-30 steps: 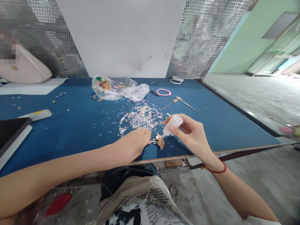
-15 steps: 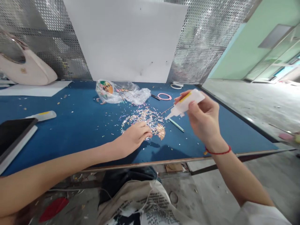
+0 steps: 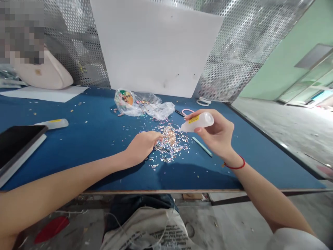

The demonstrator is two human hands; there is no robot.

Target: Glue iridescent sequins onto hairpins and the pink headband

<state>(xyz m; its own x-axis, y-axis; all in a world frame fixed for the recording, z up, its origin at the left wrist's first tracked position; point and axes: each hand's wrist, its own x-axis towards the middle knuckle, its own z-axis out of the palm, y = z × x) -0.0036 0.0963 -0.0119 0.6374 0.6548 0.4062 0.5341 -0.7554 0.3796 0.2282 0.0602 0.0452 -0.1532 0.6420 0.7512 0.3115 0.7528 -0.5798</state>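
My left hand [image 3: 143, 147] reaches in from the left and pinches a small gold filigree hair ornament [image 3: 169, 136] at its fingertips, over a scatter of iridescent sequins [image 3: 173, 149]. My right hand [image 3: 215, 133] grips a white plastic squeeze bottle [image 3: 197, 122] with a yellow label. The bottle lies almost level, its nozzle pointing left, a short way from the ornament and apart from it. The ornament's stem is hidden by my left fingers.
A crumpled plastic bag [image 3: 153, 108] holding a round painted piece lies at the far side of the blue table [image 3: 104, 104]. A teal stick [image 3: 202, 146] lies right of the sequins. A tablet [image 3: 18, 147] and a white tube [image 3: 53, 123] sit left.
The ornament has moved from the blue table surface to above the sequins. My right hand has lowered the bottle and turned it nearly level, nozzle closer to the ornament.
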